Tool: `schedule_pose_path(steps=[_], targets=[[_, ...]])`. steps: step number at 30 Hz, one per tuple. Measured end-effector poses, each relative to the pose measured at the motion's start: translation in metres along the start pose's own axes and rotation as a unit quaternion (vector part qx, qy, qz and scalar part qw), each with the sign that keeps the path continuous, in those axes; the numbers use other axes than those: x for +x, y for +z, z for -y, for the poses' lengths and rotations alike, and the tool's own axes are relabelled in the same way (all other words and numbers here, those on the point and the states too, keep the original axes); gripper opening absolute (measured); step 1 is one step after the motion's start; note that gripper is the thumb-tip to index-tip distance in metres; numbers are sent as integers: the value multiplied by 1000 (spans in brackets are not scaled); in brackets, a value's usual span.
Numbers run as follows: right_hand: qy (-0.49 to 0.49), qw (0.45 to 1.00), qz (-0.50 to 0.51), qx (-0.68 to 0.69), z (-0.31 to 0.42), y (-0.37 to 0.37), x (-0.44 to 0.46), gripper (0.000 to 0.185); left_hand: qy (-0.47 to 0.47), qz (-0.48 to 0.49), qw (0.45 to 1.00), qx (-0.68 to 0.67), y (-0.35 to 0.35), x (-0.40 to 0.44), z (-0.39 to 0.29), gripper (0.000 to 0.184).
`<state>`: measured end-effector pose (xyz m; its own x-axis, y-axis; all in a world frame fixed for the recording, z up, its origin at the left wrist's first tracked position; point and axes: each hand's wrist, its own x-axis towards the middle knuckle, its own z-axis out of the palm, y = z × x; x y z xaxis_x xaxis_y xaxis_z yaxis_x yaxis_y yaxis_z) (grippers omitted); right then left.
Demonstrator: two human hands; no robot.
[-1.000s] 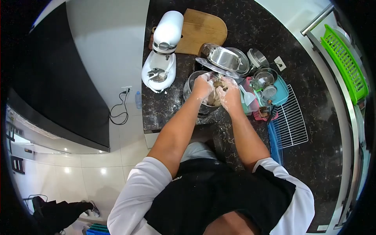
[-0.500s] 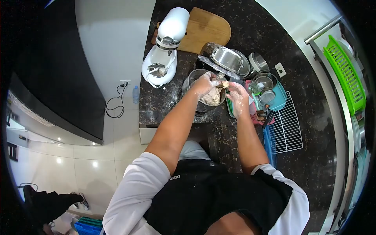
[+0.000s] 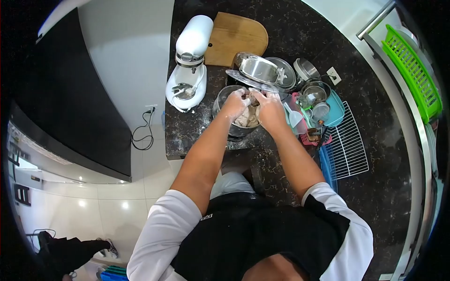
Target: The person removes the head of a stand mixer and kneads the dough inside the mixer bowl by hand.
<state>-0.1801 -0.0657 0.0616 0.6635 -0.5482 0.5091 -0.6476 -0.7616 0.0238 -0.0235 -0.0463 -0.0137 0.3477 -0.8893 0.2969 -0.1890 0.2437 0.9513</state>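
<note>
Two bare hands, whitened as if with flour, are together over a round bowl [image 3: 217,108]. The left hand [image 3: 235,105] has its fingers curled inward at the bowl's left side; the right hand [image 3: 271,110] bends its partly spread fingers in from the right, its fingertips near the left's. Whether either pinches a bit of dough cannot be told. Pale, lumpy dough [image 3: 243,120] lies in the bowl just below them. Immediately beyond the hands are a clear lid [image 3: 248,80] and metal pans. Farther ahead, a wooden board [image 3: 239,40] rests on the dark surface [image 3: 375,201]. A white stand mixer [image 3: 193,44] stands to the left. Near the right hand are a white scoop [image 3: 294,115], a teal tray [image 3: 336,112] with jars, and a wire rack [image 3: 351,150].
</note>
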Motion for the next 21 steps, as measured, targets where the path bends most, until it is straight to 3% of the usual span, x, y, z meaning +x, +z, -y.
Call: schedule_pose_path(steps=[3, 13, 21], targets=[[-76, 995, -14, 63, -22, -1, -1, 55, 23, 21, 999, 8, 2, 6, 11, 31], [-127, 979, -69, 146, -55, 26, -9, 57, -13, 34, 999, 26, -2, 1, -3, 36], [-89, 979, -52, 178, -58, 17, -11, 56, -49, 36, 998, 20, -1, -5, -20, 34]])
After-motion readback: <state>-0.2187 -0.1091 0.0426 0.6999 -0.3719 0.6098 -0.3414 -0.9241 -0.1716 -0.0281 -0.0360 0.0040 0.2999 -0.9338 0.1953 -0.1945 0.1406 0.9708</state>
